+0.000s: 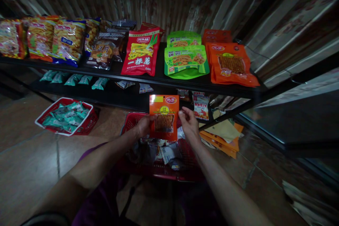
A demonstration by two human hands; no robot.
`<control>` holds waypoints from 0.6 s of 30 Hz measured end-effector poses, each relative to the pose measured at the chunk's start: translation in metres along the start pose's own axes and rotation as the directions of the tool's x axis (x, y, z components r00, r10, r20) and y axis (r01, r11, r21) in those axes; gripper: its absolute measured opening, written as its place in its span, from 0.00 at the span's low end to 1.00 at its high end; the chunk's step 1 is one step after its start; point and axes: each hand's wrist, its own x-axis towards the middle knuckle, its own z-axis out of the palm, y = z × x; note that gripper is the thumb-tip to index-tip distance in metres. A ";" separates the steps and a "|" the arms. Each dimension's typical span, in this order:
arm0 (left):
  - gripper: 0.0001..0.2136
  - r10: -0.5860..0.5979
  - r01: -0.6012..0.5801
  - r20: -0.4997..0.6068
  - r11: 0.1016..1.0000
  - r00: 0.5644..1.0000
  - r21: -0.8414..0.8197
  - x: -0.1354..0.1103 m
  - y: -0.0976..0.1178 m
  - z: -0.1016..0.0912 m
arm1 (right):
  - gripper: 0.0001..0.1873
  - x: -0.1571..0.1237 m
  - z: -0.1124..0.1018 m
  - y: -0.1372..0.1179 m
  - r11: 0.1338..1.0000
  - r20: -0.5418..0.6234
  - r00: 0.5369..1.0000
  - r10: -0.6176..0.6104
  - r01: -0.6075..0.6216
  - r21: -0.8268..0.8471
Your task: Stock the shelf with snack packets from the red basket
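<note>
An orange snack packet [164, 117] is held upright in front of me by both hands. My left hand [144, 125] grips its left edge with closed fingers. My right hand [188, 122] pinches its right edge. Directly below the packet stands a red plastic basket [159, 170] with several mixed packets in it. On the upper black shelf [185, 82] ahead lie matching orange packets [231, 64], green packets [185, 60] and a red packet [141, 52].
More snack bags [53, 39] fill the shelf's left part. Small teal packets [74, 79] lie on the lower shelf. A second red basket [66, 116] of teal packets sits on the tiled floor at left. Orange and yellow packets [225, 135] are stacked at right.
</note>
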 end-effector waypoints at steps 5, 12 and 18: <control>0.11 -0.043 0.039 0.030 0.993 0.999 0.108 0.004 -0.013 -0.001 | 0.15 0.017 -0.006 0.004 0.793 0.148 0.897 0.418 -0.439 0.422; 0.16 0.133 -0.143 0.095 0.983 0.987 0.115 0.007 -0.004 0.000 | 0.11 0.016 -0.010 0.001 0.719 0.143 0.867 0.478 -0.479 0.503; 0.14 0.217 -0.216 0.009 0.963 0.976 0.162 0.008 0.003 0.002 | 0.09 0.010 -0.003 -0.001 0.741 0.146 0.871 0.469 -0.478 0.472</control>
